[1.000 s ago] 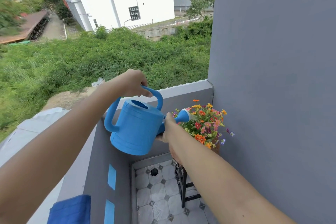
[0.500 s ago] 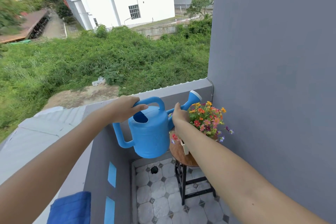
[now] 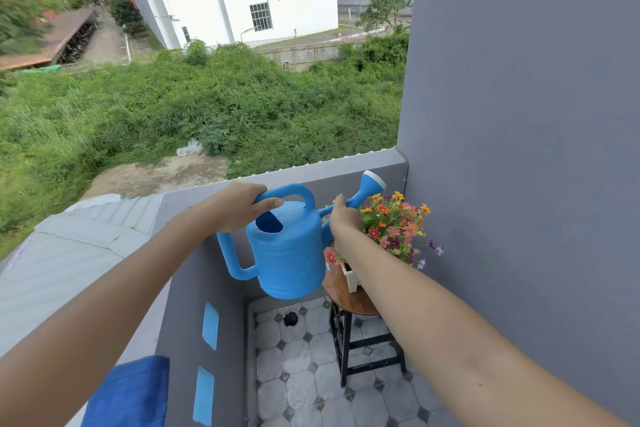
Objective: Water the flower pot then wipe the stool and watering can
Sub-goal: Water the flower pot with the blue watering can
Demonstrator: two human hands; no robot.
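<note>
Currently left hand (image 3: 239, 206) wraps top handle of blue plastic watering can (image 3: 287, 253); right hand (image 3: 343, 218) clasps its spout base, rose up, beside multicoloured flower pot (image 3: 394, 229) on round wooden stool (image 3: 349, 298). Watering looks finished; next: set can down, fetch cloth.

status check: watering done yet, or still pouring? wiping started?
Watering looks finished or paused: the watering can is held level, its spout rose pointing up above the flowers. The left hand grips the top handle and the right hand the spout. Wiping the stool and can remains; blue cloth lies untouched.
</note>
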